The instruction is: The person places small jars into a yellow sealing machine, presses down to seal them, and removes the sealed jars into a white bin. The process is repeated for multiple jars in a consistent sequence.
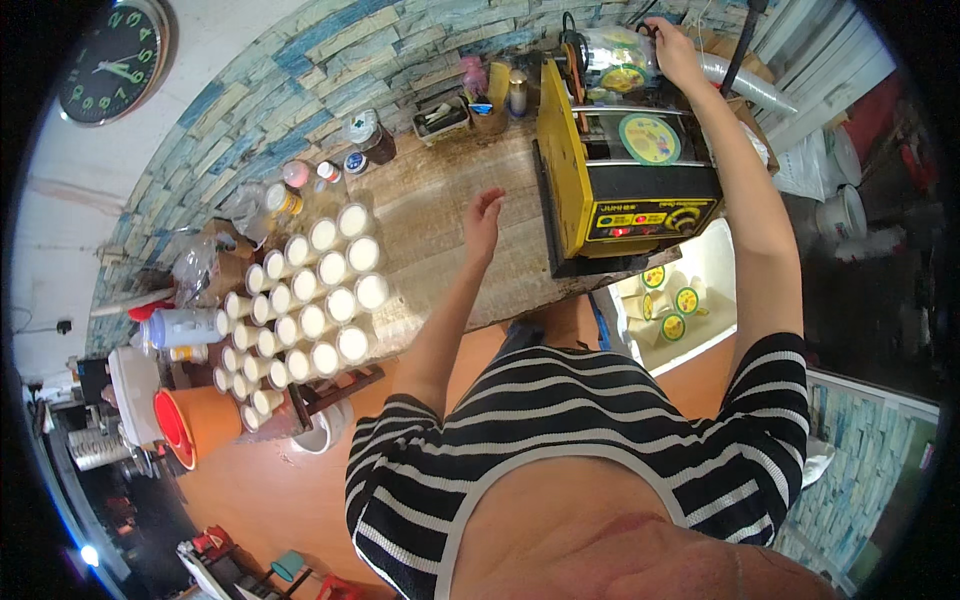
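Observation:
At the top right, my right hand (673, 51) pinches a small black knob (646, 30) at the end of a printed sealing film roll (616, 58). The roll sits at the back of a yellow and black cup sealing machine (564, 165), whose front panel has a dial and lit red lights. A round green and yellow print shows on the film stretched over its top. My left hand (484, 225) hovers over the wooden table (442, 169), left of the machine, fingers loosely curled and holding nothing. Rows of plastic cups (341, 306) with white contents stand on the table's left part.
A white foam box (716, 330) below the machine holds several cups with printed lids. Jars (367, 135), a small tray (441, 120) and a metallic canister (517, 94) line the brick-patterned wall. An orange bucket (206, 424) stands left, beyond the cups. A flexible duct (750, 86) lies behind my right arm.

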A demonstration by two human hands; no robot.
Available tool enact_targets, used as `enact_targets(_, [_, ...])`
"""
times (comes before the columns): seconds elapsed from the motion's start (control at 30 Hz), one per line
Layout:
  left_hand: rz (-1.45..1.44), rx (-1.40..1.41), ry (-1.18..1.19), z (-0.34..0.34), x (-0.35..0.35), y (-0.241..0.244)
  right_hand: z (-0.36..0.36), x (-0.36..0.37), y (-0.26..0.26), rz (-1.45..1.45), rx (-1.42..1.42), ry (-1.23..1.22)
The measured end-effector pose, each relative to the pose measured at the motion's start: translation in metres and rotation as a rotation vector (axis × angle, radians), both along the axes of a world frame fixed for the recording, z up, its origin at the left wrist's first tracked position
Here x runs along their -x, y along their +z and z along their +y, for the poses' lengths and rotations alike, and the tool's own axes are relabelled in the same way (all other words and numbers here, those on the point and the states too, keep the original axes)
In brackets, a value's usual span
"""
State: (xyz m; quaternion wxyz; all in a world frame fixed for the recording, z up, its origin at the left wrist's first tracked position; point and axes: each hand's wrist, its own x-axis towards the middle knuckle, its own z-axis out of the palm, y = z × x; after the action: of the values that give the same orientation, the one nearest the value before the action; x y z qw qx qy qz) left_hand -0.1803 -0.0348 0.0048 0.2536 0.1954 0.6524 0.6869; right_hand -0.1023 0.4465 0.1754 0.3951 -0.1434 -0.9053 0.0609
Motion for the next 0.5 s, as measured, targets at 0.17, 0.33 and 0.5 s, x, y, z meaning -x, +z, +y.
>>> enact_targets(0.17, [0.15,0.1,-0.082,0.084,0.077,0.026,0.018,0.021,0.014,-0.431,0.144,-0.154])
enact_targets(0.33, [0.162,-0.083,-0.324,0.206,0.197,-0.009,-0.015,0.073,0.077,-0.773,0.446,-0.174])
enact_targets(0.5, [-0.146,0.139,-0.713,0.284,0.184,0.008,-0.022,0.037,0.094,-0.702,0.719,-0.187])
